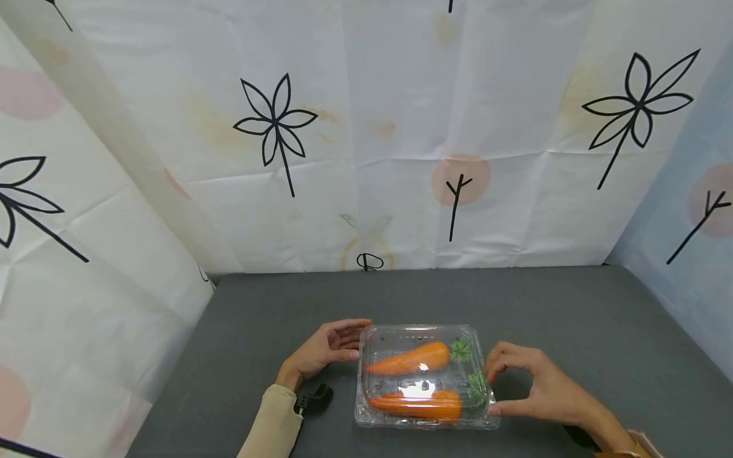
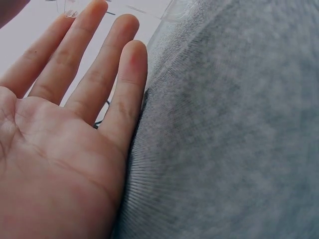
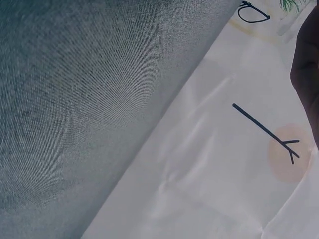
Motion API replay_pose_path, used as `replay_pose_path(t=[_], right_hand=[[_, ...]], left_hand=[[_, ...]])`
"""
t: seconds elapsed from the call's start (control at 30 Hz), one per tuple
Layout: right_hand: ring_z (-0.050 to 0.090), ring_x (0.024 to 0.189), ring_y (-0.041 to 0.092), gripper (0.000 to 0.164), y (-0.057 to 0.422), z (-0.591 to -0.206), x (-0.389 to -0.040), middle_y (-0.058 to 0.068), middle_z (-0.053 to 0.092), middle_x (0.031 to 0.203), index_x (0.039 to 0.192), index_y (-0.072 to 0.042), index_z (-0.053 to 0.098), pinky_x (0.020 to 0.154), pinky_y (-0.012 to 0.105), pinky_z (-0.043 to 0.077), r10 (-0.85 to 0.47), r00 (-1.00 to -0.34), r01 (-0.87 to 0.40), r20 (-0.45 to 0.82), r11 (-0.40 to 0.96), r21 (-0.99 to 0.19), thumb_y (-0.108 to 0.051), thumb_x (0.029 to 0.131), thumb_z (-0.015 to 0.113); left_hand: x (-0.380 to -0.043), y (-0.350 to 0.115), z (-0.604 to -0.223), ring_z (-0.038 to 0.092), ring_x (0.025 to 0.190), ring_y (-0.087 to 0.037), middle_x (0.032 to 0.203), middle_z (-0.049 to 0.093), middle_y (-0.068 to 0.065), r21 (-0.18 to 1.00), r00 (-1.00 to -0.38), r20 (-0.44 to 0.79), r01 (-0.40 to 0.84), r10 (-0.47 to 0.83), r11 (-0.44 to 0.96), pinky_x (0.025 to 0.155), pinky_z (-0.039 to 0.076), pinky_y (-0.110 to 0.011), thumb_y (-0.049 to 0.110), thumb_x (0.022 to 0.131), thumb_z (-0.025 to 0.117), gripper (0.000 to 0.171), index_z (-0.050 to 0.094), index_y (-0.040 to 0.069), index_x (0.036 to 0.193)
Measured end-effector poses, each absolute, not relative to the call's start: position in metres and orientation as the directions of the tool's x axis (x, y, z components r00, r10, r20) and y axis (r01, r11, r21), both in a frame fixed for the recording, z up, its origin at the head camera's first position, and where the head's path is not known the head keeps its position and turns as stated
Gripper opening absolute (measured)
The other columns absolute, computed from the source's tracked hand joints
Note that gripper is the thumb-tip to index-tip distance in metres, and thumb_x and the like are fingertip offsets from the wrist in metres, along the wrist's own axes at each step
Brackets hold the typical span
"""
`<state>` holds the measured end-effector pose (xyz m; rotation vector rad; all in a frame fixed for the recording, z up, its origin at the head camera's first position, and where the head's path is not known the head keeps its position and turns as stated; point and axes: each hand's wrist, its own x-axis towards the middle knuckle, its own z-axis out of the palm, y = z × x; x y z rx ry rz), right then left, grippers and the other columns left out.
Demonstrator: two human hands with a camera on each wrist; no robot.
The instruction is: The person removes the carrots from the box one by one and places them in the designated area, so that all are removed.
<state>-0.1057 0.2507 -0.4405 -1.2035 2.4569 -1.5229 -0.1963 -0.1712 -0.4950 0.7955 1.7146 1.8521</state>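
A clear plastic box point(image 1: 420, 331) with its lid down lies on the grey table. Inside are two orange carrots, one point(image 1: 413, 359) toward the back and one point(image 1: 420, 404) toward the front, with green tops pointing right. At the box's left edge is my left hand point(image 1: 321, 350), its fingers straight in the left wrist view and the tips right at the plastic. My right hand point(image 1: 532, 385) grips the right edge, fingers curled and thumb by the front corner. In the right wrist view only a dark part of that hand point(image 3: 306, 74) shows.
Patterned white cloth point(image 1: 395, 127) hangs behind the table and along both sides. Grey table surface point(image 1: 275, 296) surrounds the box. A black device point(image 1: 314, 399) is strapped at the left wrist, close to the box's front left.
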Motion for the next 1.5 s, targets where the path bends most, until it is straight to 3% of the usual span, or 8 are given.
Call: replay_pose_path(t=[0.3,0.6,0.9,1.2,1.5], right_hand=[[0.056,0.089,0.011,0.036,0.2477,-0.438,-0.1006,-0.007,0.058,0.099,0.094,-0.023,0.068,0.073,0.032,0.052,-0.692,-0.61,-0.643,0.386,0.147,-0.752,-0.009,0.072,0.093],[0.05,0.093,0.009,0.033,0.2493,-0.4376,-0.1005,-0.009,0.053,0.102,0.093,-0.028,0.072,0.071,0.03,0.048,-0.724,-0.605,-0.643,0.331,0.199,-0.739,-0.015,0.072,0.094],[0.05,0.089,0.009,0.03,0.252,-0.4452,-0.1065,-0.004,0.049,0.099,0.098,-0.023,0.075,0.065,0.032,0.047,-0.763,-0.525,-0.664,0.377,0.091,-0.742,-0.009,0.076,0.089],[0.05,0.084,0.015,0.028,0.2542,-0.4428,-0.1063,-0.003,0.05,0.098,0.099,-0.018,0.078,0.069,0.035,0.047,-0.76,-0.578,-0.555,0.296,0.1,-0.826,-0.001,0.079,0.084],[0.048,0.089,0.012,0.027,0.2554,-0.4425,-0.1052,-0.002,0.052,0.102,0.102,-0.019,0.081,0.069,0.031,0.045,-0.744,-0.581,-0.596,0.33,0.112,-0.795,-0.004,0.08,0.084]], left_hand=[[-0.1967,-0.1724,-0.4968,0.052,0.134,-0.025,0.152,0.045,-0.022,0.994,-0.714,0.101,0.051,0.692,-0.093,0.109,0.047,-0.037,0.008,0.097,0.07,0.061,0.043,-0.006,0.15],[-0.1964,-0.1716,-0.4973,0.055,0.132,-0.024,0.149,0.05,-0.02,0.995,-0.728,0.089,0.038,0.68,-0.091,0.108,0.048,-0.037,0.006,0.096,0.072,0.06,0.045,-0.005,0.149],[-0.1945,-0.1716,-0.4949,0.054,0.133,-0.025,0.151,0.046,-0.024,0.995,-0.727,0.09,0.034,0.68,-0.096,0.108,0.048,-0.036,0.006,0.096,0.071,0.061,0.044,-0.007,0.149],[-0.1943,-0.1706,-0.4936,0.054,0.132,-0.029,0.149,0.047,-0.025,0.995,-0.738,0.083,0.031,0.67,-0.09,0.107,0.05,-0.037,0.005,0.095,0.072,0.061,0.045,-0.006,0.148],[-0.1952,-0.171,-0.4949,0.055,0.131,-0.026,0.148,0.049,-0.024,0.996,-0.741,0.077,0.027,0.667,-0.085,0.107,0.049,-0.036,0.007,0.095,0.073,0.061,0.045,-0.005,0.148]])
